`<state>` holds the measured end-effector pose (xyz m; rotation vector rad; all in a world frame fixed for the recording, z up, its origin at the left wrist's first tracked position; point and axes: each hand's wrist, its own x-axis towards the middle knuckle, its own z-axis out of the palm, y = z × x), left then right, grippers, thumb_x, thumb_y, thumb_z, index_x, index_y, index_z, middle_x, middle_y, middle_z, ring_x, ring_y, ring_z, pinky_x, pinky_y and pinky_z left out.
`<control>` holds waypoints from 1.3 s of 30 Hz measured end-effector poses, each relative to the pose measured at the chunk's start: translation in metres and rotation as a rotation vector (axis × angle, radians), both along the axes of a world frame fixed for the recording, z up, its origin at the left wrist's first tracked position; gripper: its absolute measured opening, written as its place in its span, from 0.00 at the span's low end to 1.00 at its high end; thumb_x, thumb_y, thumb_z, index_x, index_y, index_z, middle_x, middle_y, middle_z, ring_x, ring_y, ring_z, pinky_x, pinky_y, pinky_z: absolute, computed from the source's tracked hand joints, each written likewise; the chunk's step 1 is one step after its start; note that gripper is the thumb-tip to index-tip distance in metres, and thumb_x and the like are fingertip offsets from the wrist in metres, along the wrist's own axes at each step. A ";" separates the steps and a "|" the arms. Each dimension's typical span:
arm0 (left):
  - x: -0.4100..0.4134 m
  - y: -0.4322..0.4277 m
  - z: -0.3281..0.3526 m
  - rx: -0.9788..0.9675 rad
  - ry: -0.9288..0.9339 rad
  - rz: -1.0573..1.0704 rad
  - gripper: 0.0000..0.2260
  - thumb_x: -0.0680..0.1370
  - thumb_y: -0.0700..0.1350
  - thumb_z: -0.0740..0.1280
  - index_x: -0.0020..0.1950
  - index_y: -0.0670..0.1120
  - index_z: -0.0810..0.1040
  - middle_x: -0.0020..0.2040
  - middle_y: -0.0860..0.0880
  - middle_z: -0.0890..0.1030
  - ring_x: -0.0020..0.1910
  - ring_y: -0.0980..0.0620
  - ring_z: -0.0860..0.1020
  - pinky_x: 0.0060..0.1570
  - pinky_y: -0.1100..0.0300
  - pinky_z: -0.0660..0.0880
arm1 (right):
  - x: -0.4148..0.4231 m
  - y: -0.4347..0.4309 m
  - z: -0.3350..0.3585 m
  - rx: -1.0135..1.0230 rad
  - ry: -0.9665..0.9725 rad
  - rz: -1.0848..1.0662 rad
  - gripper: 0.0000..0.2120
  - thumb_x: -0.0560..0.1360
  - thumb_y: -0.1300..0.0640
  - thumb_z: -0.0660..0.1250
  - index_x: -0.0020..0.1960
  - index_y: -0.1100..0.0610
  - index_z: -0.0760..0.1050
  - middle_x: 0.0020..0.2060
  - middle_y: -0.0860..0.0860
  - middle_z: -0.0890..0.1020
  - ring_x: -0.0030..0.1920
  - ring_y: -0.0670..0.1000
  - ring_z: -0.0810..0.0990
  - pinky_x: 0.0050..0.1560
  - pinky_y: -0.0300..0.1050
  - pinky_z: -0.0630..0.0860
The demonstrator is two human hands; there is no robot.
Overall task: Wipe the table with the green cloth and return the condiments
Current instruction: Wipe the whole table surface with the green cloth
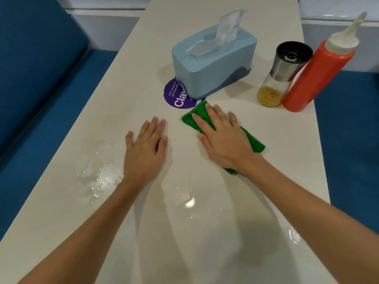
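A folded green cloth lies flat on the cream table near its middle. My right hand presses down on the cloth, fingers spread, covering most of it. My left hand rests flat on the bare tabletop to the left, holding nothing. At the right edge stand two condiments: a red squeeze bottle with a white nozzle, and beside it a glass shaker with a steel collar, black top and yellow grains. Wet patches shine on the table close to me.
A light blue tissue box stands behind the cloth, partly over a round purple sticker. Blue bench seats run along both long sides of the table. A white ledge lies beyond the far end.
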<state>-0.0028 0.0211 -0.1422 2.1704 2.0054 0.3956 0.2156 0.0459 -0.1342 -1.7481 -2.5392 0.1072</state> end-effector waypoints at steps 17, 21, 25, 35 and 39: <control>0.002 0.000 0.001 0.010 0.001 0.001 0.23 0.81 0.54 0.47 0.77 0.53 0.60 0.78 0.52 0.59 0.77 0.52 0.56 0.73 0.44 0.48 | -0.006 -0.004 0.000 0.016 -0.007 -0.111 0.27 0.80 0.44 0.40 0.76 0.49 0.56 0.77 0.56 0.55 0.76 0.59 0.54 0.72 0.62 0.49; -0.003 0.000 0.001 0.003 -0.015 -0.019 0.23 0.82 0.53 0.48 0.77 0.53 0.60 0.78 0.52 0.59 0.77 0.53 0.55 0.73 0.45 0.48 | -0.034 -0.033 0.001 -0.006 0.027 0.070 0.26 0.81 0.44 0.41 0.77 0.46 0.52 0.77 0.52 0.54 0.77 0.55 0.52 0.73 0.60 0.48; -0.004 -0.002 0.000 -0.004 0.018 -0.022 0.23 0.83 0.54 0.47 0.78 0.53 0.58 0.78 0.52 0.58 0.77 0.53 0.54 0.73 0.44 0.47 | 0.031 -0.080 0.002 -0.037 0.027 0.144 0.24 0.82 0.44 0.42 0.77 0.42 0.50 0.77 0.48 0.53 0.77 0.51 0.51 0.74 0.58 0.48; 0.003 0.002 0.001 0.002 0.067 -0.008 0.25 0.81 0.54 0.45 0.78 0.52 0.58 0.78 0.51 0.59 0.77 0.51 0.56 0.72 0.42 0.49 | -0.005 -0.006 0.002 0.008 -0.002 -0.193 0.25 0.81 0.47 0.45 0.78 0.47 0.51 0.77 0.56 0.54 0.76 0.59 0.53 0.72 0.62 0.50; -0.003 0.001 0.000 0.001 0.041 -0.021 0.25 0.81 0.55 0.45 0.78 0.52 0.58 0.78 0.51 0.58 0.77 0.52 0.55 0.73 0.43 0.49 | -0.039 -0.017 0.002 -0.003 0.047 -0.032 0.25 0.81 0.46 0.43 0.77 0.47 0.53 0.77 0.54 0.54 0.76 0.57 0.52 0.73 0.61 0.48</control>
